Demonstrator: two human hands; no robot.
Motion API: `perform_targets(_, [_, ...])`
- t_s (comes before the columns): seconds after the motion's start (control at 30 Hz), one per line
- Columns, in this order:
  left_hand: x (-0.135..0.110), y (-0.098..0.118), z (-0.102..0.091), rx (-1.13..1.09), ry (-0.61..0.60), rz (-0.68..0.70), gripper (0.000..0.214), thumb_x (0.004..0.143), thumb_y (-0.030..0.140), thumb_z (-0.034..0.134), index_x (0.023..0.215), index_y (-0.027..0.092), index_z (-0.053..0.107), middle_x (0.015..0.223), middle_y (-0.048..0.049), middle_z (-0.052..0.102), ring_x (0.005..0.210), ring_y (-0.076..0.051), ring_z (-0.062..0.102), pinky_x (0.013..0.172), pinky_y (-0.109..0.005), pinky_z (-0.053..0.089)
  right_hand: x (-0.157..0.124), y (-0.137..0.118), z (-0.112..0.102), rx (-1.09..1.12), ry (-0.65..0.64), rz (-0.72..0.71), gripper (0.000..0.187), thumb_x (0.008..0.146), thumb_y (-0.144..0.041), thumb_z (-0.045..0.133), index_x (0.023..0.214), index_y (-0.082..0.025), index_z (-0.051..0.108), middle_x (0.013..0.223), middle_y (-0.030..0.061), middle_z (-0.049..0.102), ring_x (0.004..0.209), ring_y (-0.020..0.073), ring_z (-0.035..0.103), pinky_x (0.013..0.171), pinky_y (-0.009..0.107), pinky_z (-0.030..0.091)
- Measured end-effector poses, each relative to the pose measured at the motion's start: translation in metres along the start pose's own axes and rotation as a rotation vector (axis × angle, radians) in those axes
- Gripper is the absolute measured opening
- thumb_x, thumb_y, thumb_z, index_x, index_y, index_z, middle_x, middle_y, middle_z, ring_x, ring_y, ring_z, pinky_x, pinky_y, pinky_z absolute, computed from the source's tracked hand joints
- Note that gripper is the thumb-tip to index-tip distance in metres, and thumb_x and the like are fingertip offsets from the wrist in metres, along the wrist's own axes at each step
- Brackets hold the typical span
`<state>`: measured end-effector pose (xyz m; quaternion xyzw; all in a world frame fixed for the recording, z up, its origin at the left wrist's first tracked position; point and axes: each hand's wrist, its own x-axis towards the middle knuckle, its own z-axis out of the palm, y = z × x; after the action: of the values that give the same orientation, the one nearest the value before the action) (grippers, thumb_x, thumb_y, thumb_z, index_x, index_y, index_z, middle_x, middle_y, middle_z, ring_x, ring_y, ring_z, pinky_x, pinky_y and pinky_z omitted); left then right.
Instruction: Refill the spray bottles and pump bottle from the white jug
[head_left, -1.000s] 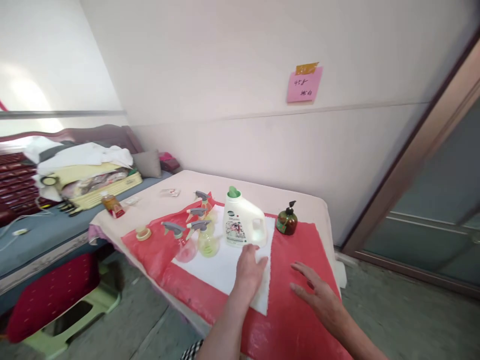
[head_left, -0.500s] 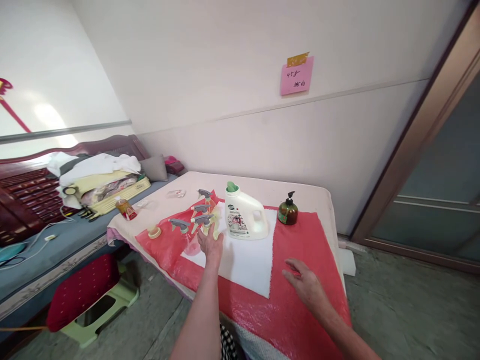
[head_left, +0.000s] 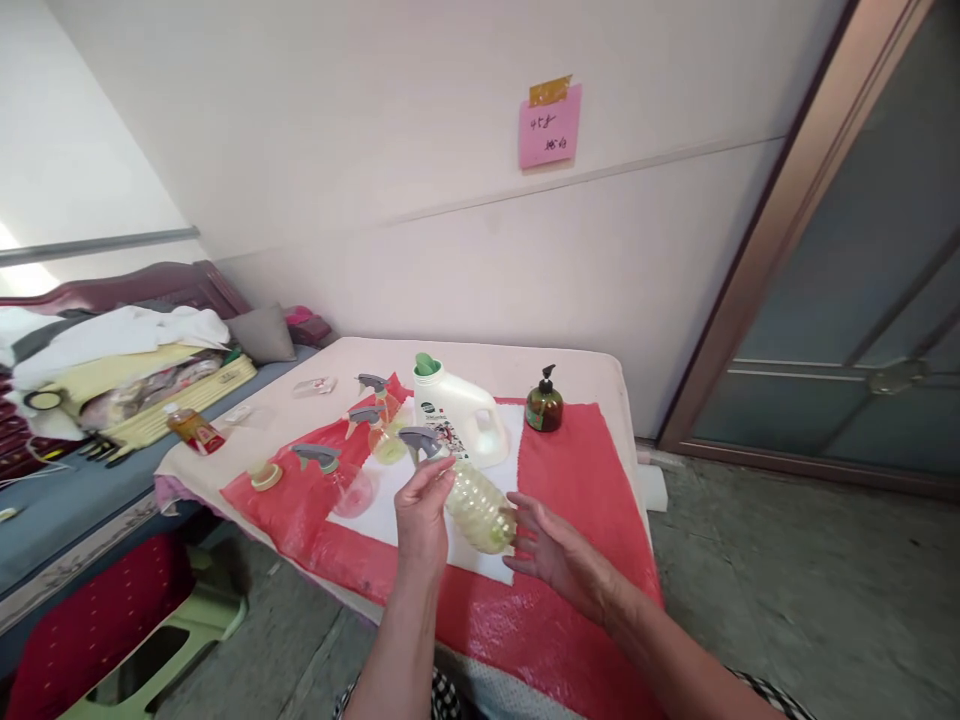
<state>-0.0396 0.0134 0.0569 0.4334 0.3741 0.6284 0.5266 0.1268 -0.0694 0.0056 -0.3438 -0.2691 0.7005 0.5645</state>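
Note:
A clear yellowish spray bottle [head_left: 480,510] with a grey trigger head lies tilted in the air over the white cloth [head_left: 384,512]. My left hand [head_left: 422,505] is closed around its neck, just under the trigger. Beside the bottle's base, my right hand [head_left: 559,550] has its fingers apart; whether the fingertips touch the plastic I cannot tell. Just behind is a white jug [head_left: 457,398] with green at its mouth. To the left stand a pink spray bottle [head_left: 354,490], another yellowish spray bottle [head_left: 390,446] and an orange-tinted one [head_left: 385,404].
A brown pump bottle [head_left: 544,408] stands on the red cloth [head_left: 592,490]. Toward the left are a cream cap [head_left: 265,475] and a bottle of amber liquid [head_left: 193,430]. A red-topped stool [head_left: 105,610] is on the floor. A pink note [head_left: 550,128] hangs on the wall.
My left hand has lifted the yellowish spray bottle from the group and brought it nearer, tilting it. My right hand has moved left, up to the bottle's base. The view has shifted right.

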Motion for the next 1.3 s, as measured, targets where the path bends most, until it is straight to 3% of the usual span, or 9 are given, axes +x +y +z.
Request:
perform_targets(0.13, [-0.02, 0.004, 0.024, -0.248, -0.108, -0.162, 0.02, 0.062, 0.023, 0.08, 0.081, 0.019, 0.075, 0.096, -0.006, 0.072, 0.093, -0.02, 0.066, 0.089, -0.034, 0.047, -0.008, -0.01, 0.002, 0.058, -0.167, 0.028, 0.071, 0.071, -0.058, 0.07, 0.131, -0.025, 0.05, 0.134, 0.0127, 0.052, 0.114, 0.0299, 0.056, 0.088, 0.042, 0.049])
perform_targets(0.27, [-0.027, 0.011, 0.03, -0.416, -0.228, -0.195, 0.013, 0.065, 0.02, 0.076, 0.076, 0.02, 0.07, 0.099, -0.0047, 0.071, 0.1, -0.022, 0.064, 0.094, -0.039, 0.046, -0.01, -0.014, -0.006, 0.053, -0.125, 0.034, 0.075, 0.069, -0.063, 0.065, 0.13, -0.022, 0.053, 0.119, 0.0148, 0.062, 0.103, 0.031, 0.062, 0.087, 0.043, 0.048])
perform_targets(0.4, [-0.031, 0.013, 0.033, -0.458, -0.286, -0.293, 0.019, 0.078, 0.033, 0.068, 0.093, 0.021, 0.066, 0.109, -0.0075, 0.069, 0.109, -0.024, 0.061, 0.099, -0.042, 0.043, -0.008, -0.015, -0.009, 0.049, -0.078, 0.035, 0.073, 0.07, -0.065, 0.06, 0.128, -0.02, 0.055, 0.112, 0.0151, 0.065, 0.097, 0.0312, 0.064, 0.08, 0.041, 0.05])
perform_targets(0.53, [-0.029, 0.013, 0.034, -0.421, -0.253, -0.305, 0.044, 0.081, 0.052, 0.062, 0.111, 0.02, 0.061, 0.118, -0.0127, 0.065, 0.117, -0.028, 0.057, 0.099, -0.044, 0.042, -0.008, -0.014, -0.005, 0.142, -0.162, 0.088, 0.058, 0.075, -0.056, 0.061, 0.12, -0.019, 0.059, 0.111, 0.0142, 0.065, 0.095, 0.0299, 0.064, 0.075, 0.038, 0.05])
perform_targets(0.73, [-0.02, 0.012, 0.026, -0.337, -0.133, -0.262, 0.031, 0.076, 0.043, 0.071, 0.092, 0.018, 0.063, 0.097, -0.0085, 0.071, 0.098, -0.022, 0.065, 0.091, -0.037, 0.045, -0.009, -0.012, 0.008, 0.093, -0.284, 0.024, 0.046, 0.076, -0.042, 0.069, 0.115, -0.02, 0.06, 0.117, 0.0104, 0.06, 0.103, 0.0252, 0.059, 0.087, 0.036, 0.047])
perform_targets(0.97, [-0.013, 0.003, 0.023, -0.283, -0.02, -0.257, 0.033, 0.074, 0.043, 0.073, 0.092, 0.017, 0.062, 0.092, -0.0072, 0.071, 0.086, -0.018, 0.065, 0.082, -0.033, 0.047, 0.004, 0.004, 0.001, -0.305, -0.044, -0.328, 0.074, 0.058, -0.038, 0.089, 0.119, -0.024, 0.051, 0.121, 0.0068, 0.054, 0.112, 0.0244, 0.051, 0.093, 0.034, 0.044])
perform_targets(1.07, [-0.011, 0.008, 0.021, -0.376, -0.051, -0.263, 0.03, 0.076, 0.042, 0.071, 0.092, 0.018, 0.062, 0.094, -0.0077, 0.07, 0.089, -0.019, 0.065, 0.083, -0.034, 0.048, 0.003, 0.005, 0.001, -0.08, -0.04, -0.165, 0.067, 0.077, -0.064, 0.068, 0.127, -0.025, 0.046, 0.131, 0.0101, 0.05, 0.112, 0.0255, 0.054, 0.088, 0.037, 0.048])
perform_targets(1.17, [-0.011, 0.012, 0.02, -0.406, -0.059, -0.256, 0.028, 0.077, 0.04, 0.071, 0.092, 0.018, 0.062, 0.095, -0.0085, 0.07, 0.092, -0.019, 0.065, 0.086, -0.035, 0.048, 0.001, 0.003, 0.004, 0.086, -0.089, 0.12, 0.069, 0.085, -0.076, 0.042, 0.127, -0.022, 0.046, 0.12, 0.0135, 0.058, 0.087, 0.0226, 0.065, 0.067, 0.032, 0.052])
perform_targets(1.3, [-0.01, 0.01, 0.02, -0.394, -0.049, -0.239, 0.026, 0.077, 0.039, 0.071, 0.091, 0.018, 0.062, 0.095, -0.0079, 0.07, 0.093, -0.019, 0.064, 0.084, -0.033, 0.048, 0.0, 0.002, 0.005, 0.064, -0.145, 0.22, 0.069, 0.083, -0.075, 0.049, 0.121, -0.018, 0.053, 0.106, 0.0127, 0.065, 0.065, 0.0162, 0.063, 0.056, 0.024, 0.048])
